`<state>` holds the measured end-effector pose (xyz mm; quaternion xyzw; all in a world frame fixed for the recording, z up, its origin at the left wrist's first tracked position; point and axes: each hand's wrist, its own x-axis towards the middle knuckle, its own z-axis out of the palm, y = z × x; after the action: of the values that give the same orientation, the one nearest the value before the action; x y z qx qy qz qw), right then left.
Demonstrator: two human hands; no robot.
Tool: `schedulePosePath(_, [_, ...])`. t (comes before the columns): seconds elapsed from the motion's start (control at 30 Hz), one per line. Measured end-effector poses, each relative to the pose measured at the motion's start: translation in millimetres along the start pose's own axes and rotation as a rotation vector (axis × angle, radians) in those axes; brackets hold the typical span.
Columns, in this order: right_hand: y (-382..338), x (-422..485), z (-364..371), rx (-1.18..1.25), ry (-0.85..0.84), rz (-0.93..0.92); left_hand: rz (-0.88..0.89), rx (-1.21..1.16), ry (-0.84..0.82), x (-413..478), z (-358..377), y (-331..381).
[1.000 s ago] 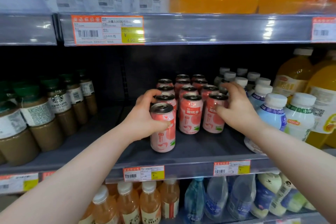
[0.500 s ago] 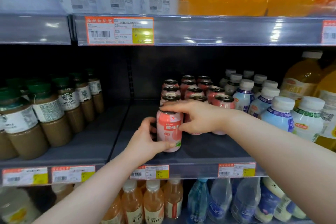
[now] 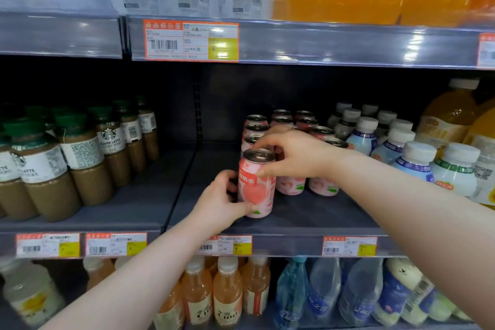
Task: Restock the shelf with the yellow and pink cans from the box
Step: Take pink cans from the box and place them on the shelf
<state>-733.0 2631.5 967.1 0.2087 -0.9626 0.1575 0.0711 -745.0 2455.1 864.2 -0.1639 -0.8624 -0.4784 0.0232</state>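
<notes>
1. Pink cylindrical metal can (image 3: 256,190), glossy peach-print wall, silver ring-pull lid: upright near the front edge of the dark grey shelf (image 3: 308,220), ahead of the matching pink cans (image 3: 321,185).
2. Left hand (image 3: 218,203): fingers and thumb curled round its lower wall.
3. Right hand (image 3: 292,154): fingertips pinch its top rim.
4. Green-capped brown coffee bottles (image 3: 88,158) stand left; white-capped plastic bottles (image 3: 417,163) right.

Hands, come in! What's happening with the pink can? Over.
Left hand grips front pink can low. Right hand pinches its top. Can upright on shelf. Nothing blocking.
</notes>
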Motion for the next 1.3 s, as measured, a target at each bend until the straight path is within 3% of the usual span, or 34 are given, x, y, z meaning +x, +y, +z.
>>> schedulePosePath(0.13, [6.9, 0.6, 3.7, 0.173, -0.067, 0.066, 0.003, 0.022, -0.004, 0.0, 1.8, -2.3])
schedulePosePath(0.53, [9.1, -2.9, 6.6, 0.303, -0.097, 0.109, -0.006, 0.06, 0.036, 2.4, 9.4, -6.8])
schedulePosePath(0.73, [3.3, -10.8, 10.4, 0.131, 0.012, 0.072, -0.013, 0.075, 0.031, 1.3, 5.4, -0.8])
schedulePosePath(0.9, [-1.6, -32.6, 6.0, 0.061, 0.155, 0.11, -0.028, 0.084, 0.164, -17.8, -10.5, 7.4])
schedulePosePath(1.1, [-40.7, -55.2, 30.9, 0.114, 0.3, -0.069, -0.01, 0.235, 0.377, -73.9, -35.0, -1.2])
schedulePosePath(1.3, [-96.2, -54.6, 99.3, 0.148, 0.109, -0.197, -0.17, 0.461, 0.339, -154.2, -73.2, -49.9])
